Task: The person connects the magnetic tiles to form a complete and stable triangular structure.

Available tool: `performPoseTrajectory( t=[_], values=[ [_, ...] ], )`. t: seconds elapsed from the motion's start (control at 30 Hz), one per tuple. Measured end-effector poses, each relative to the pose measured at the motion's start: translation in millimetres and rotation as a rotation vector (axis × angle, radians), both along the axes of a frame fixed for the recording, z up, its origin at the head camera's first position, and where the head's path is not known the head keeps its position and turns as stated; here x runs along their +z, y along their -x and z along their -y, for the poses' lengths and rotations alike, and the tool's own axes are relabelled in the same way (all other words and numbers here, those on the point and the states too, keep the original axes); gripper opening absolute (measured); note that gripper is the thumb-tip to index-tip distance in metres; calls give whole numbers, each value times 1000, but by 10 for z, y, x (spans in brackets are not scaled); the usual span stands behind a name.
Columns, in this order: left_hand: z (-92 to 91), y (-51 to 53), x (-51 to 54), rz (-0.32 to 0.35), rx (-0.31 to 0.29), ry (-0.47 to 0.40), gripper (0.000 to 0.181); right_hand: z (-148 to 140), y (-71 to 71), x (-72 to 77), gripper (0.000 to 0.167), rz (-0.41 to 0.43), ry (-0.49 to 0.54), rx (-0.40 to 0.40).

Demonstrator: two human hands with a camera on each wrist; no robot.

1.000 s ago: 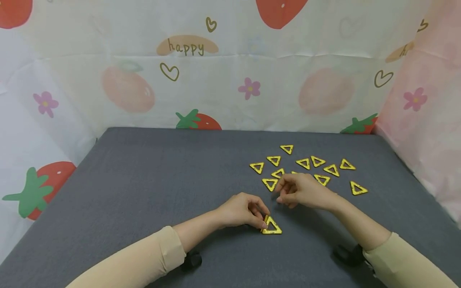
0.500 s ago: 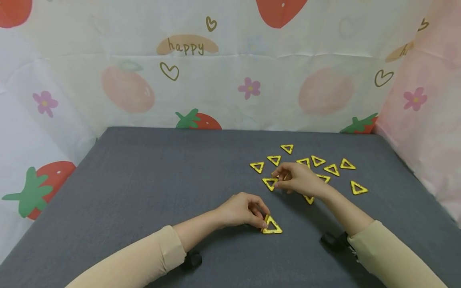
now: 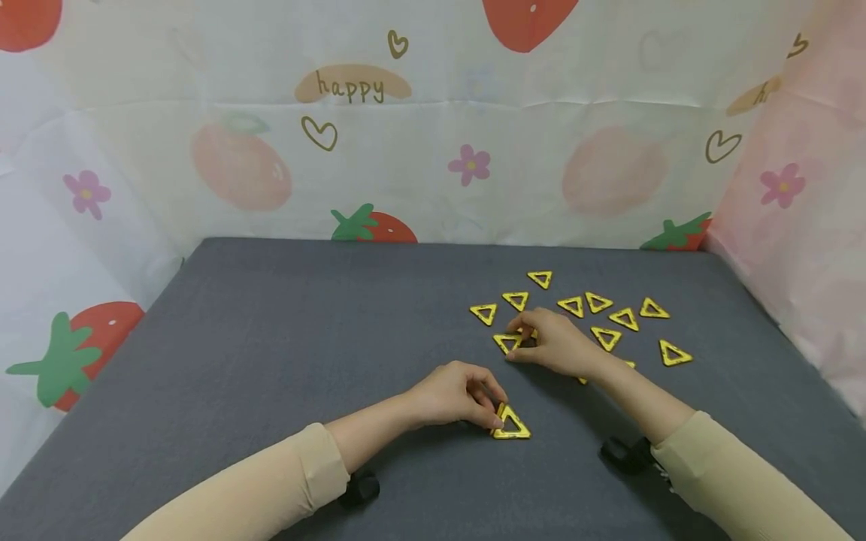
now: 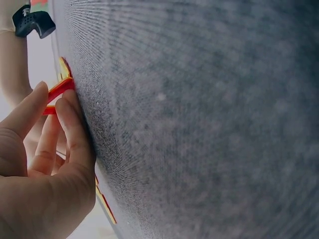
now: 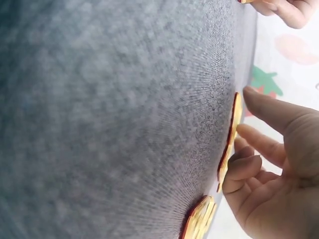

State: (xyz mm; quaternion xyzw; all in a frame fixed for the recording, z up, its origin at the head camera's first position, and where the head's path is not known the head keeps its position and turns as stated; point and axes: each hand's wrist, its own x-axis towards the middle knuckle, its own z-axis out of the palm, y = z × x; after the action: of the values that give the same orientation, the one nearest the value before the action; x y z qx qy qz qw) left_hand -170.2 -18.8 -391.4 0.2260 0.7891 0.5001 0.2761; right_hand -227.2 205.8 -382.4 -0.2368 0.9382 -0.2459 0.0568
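Note:
My left hand [image 3: 455,394] pinches a triangular frame tile [image 3: 512,425] between thumb and fingers, low over the dark cloth. A second yellow edge shows along its left side, partly behind my fingertips. In the left wrist view the held frame [image 4: 61,87] looks red, between thumb and index finger. My right hand [image 3: 556,342] reaches over another yellow triangular tile [image 3: 504,342] lying flat. Its thumb and index finger lie around this tile without a plain grip, and the index fingertip is at the tile's face [image 5: 234,124] in the right wrist view. A tile under that hand is mostly hidden.
Several yellow triangular tiles lie flat and apart behind and right of my right hand, such as one far tile [image 3: 540,279] and one at the right [image 3: 674,353]. Dark grey cloth [image 3: 284,338] covers the table. A printed curtain [image 3: 433,203] stands behind it.
My right hand has moved left and slightly away from me, over the flat tile, and its thumb has come to the tile's near side. The left hand and its tile stay in place.

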Motion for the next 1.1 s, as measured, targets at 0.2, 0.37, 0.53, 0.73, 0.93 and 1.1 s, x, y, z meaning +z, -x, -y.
performPoseTrajectory(
  t=[0.2, 0.37, 0.53, 0.73, 0.93, 1.1],
  values=[
    [0, -5, 8, 3, -6, 5, 26, 10, -19, -18, 37, -4, -34, -4],
    [-3, -8, 8, 2, -3, 6, 26, 22, -26, -9, 36, -13, -37, 0],
    [-3, -16, 20, 0, -3, 4, 26, 25, -41, 7, 35, -19, -33, -8],
    [-5, -14, 18, -14, 1, 13, 26, 40, -41, 14, 37, -30, -24, -42],
    [-8, -6, 7, -23, -2, 11, 26, 58, -38, 43, 40, -29, -41, -68],
    [-4, -10, 4, -25, -1, 8, 26, 65, -39, 58, 40, -12, -49, -89]
  ],
)
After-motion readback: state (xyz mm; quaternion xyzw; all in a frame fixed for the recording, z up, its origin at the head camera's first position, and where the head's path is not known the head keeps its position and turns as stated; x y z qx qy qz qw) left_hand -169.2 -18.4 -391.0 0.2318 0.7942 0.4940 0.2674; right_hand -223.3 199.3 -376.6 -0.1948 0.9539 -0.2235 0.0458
